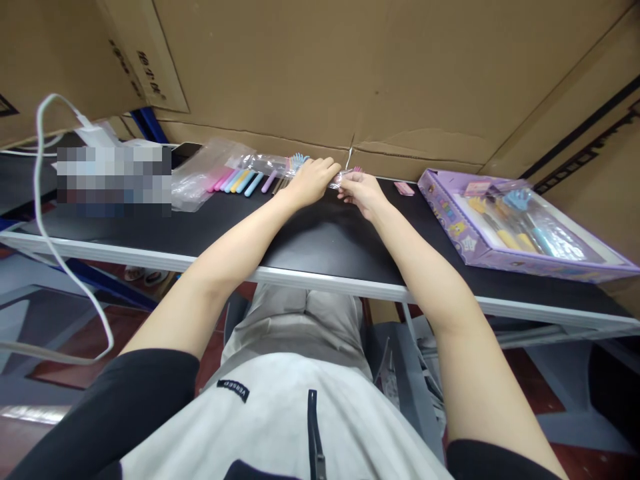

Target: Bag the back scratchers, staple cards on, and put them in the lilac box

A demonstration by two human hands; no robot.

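At the back of the black table, both my hands meet at a small piece of clear plastic wrapping (334, 181). My left hand (314, 180) lies over its left side with fingers bent together. From the right, my right hand (363, 192) pinches the edge of the plastic; what lies inside it is hidden. A blue claw-shaped head (299, 160), like that of a back scratcher, shows just behind my left hand. Left of that hand lies a row of coloured handles (240, 181) in pink, blue, yellow and purple. A dark pink claw tip (357, 169) peeks out behind my right hand.
A purple open box (450, 220) at the right holds yellow and blue back scratchers (530, 227) in clear wrapping. Small pink cards (404, 189) lie left of it. Clear plastic bags (200, 180) and a white cable (37, 180) are on the left. Cardboard (300, 67) walls the back.
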